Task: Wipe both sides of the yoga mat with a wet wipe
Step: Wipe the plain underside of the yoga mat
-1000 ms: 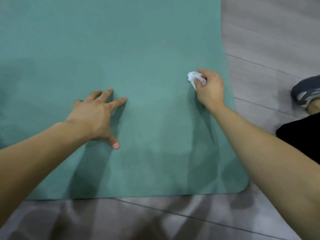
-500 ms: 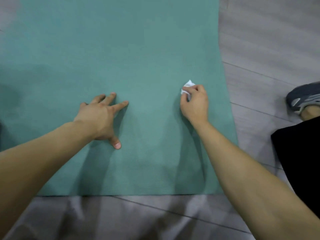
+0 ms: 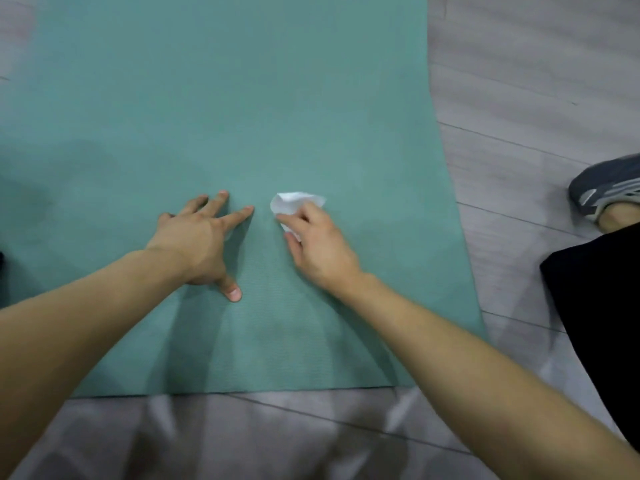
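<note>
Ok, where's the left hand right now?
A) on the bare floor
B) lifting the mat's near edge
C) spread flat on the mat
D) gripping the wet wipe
C: the left hand lies with fingers spread, pressing the yoga mat, while the right hand holds the wet wipe.

the left hand (image 3: 194, 242) lies flat with its fingers spread wide and the thumb sticking out to the side. the right hand (image 3: 320, 245) has its fingers curled and pinching. both arms are bare and reach forward, the hands close together.
</note>
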A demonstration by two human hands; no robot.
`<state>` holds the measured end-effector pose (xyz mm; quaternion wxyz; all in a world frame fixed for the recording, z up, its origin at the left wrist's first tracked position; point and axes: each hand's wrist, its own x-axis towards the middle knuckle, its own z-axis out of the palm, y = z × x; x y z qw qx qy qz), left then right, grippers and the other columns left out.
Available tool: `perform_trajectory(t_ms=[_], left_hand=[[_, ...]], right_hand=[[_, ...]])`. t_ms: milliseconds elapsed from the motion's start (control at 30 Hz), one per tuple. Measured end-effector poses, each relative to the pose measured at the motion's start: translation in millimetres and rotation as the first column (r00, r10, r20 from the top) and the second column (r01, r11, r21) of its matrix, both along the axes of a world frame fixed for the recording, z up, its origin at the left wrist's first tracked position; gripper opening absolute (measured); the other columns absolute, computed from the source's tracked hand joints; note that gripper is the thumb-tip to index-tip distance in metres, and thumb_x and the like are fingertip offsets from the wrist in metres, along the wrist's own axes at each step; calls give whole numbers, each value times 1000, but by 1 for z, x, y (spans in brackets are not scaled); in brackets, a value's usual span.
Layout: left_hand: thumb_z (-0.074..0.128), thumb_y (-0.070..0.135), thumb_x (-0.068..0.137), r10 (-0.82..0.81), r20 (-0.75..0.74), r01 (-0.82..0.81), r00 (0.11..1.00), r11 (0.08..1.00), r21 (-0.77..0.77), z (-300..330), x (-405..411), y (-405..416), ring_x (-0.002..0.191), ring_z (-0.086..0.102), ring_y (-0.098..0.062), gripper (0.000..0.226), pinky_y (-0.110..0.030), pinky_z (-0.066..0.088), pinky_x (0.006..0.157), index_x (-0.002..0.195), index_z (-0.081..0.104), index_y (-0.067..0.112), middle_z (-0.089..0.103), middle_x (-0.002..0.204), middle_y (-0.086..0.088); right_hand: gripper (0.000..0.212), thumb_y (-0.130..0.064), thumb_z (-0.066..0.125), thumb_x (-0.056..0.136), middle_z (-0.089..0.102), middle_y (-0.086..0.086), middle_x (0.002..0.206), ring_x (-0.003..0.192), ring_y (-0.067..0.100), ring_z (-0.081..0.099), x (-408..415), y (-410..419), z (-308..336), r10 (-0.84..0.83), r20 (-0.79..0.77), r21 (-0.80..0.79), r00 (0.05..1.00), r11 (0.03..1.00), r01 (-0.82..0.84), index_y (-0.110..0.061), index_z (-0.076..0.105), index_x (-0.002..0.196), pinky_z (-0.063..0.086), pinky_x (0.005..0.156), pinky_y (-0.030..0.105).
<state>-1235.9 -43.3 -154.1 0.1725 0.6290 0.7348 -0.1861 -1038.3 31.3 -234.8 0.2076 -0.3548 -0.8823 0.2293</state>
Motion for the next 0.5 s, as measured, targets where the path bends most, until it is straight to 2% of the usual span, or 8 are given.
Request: perform_trajectory(t_ms=[33,100,167,333,433,500], left_hand=[[85,87,30,-2,1,2,1000,1000,2,0,0,0,161,3,-25,163,-57,38,115,160,-7,55,-8,174,9],[85,87,30,1,-4,0,1000,1000,11,-2,-2,0,161,4,-24,162,-57,38,114,160,-6,56,-8,174,9],[84,87,29,-3,-2,3,1000,1000,12,-3,-3,-2,160,5,-25,162,-58,38,114,160,-6,56,-7,175,9],[85,86,29,-1,0,1,1000,1000,20,-3,-1,-1,160,5,-25,162,-58,37,115,160,-5,56,-8,175,8],[86,86,29,9,0,-9,1000,1000,6,-3,0,-1,161,3,-26,162,-57,38,115,159,-6,56,-8,174,8],[86,86,29,11,1,-11,1000,1000,0,-3,0,-1,161,3,-26,163,-57,38,115,159,-6,56,-9,174,7]], right_hand=[[31,-18,57,98,61,15,111,102,36,62,6,11,0,16,29,22,999,1000,-16,-10,74,122,54,95,40],[32,-27,54,98,57,11,118,104,32,61,25,45,0,-148,71,31,986,989,146,-18,76,120,54,95,40],[27,-24,60,98,54,7,121,104,27,59,39,66,-3,-256,68,18,964,967,255,-23,77,119,52,95,36],[32,-12,66,96,61,5,115,104,23,63,38,66,3,-264,0,-51,964,963,264,-14,71,127,47,98,28],[31,-8,66,94,64,7,118,106,22,62,29,63,18,-349,-109,8,931,936,352,-10,70,124,47,99,28],[27,-5,62,93,64,7,116,105,23,63,15,65,26,-324,-156,54,933,940,336,-9,74,117,49,97,29]])
